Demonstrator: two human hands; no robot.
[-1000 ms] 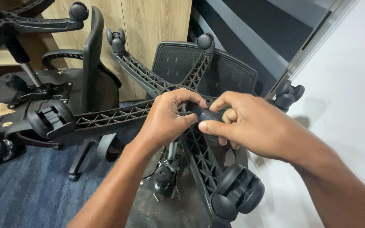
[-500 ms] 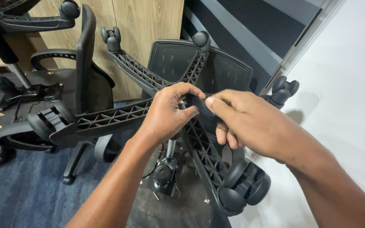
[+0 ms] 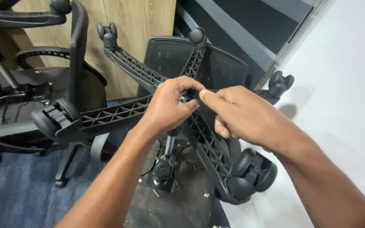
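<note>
Right hand (image 3: 241, 116) has slid nearer left hand (image 3: 169, 105) at chair base (image 3: 110, 114) hub

Even bright light — sharp, soft shadows right.

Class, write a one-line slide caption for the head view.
Both hands, left hand and right hand, pinch at the hub of an upturned black five-star chair base, casters pointing outward.

Both bare forearms reached forward from the lower edge of the view, converging in the middle. The left hand (image 3: 167, 105) was curled, knuckles up, its fingers bent inward and thumb tucked beneath. The right hand (image 3: 243, 114) lay just beside it, thumb and forefinger pinched together and touching the left fingertips.
</note>
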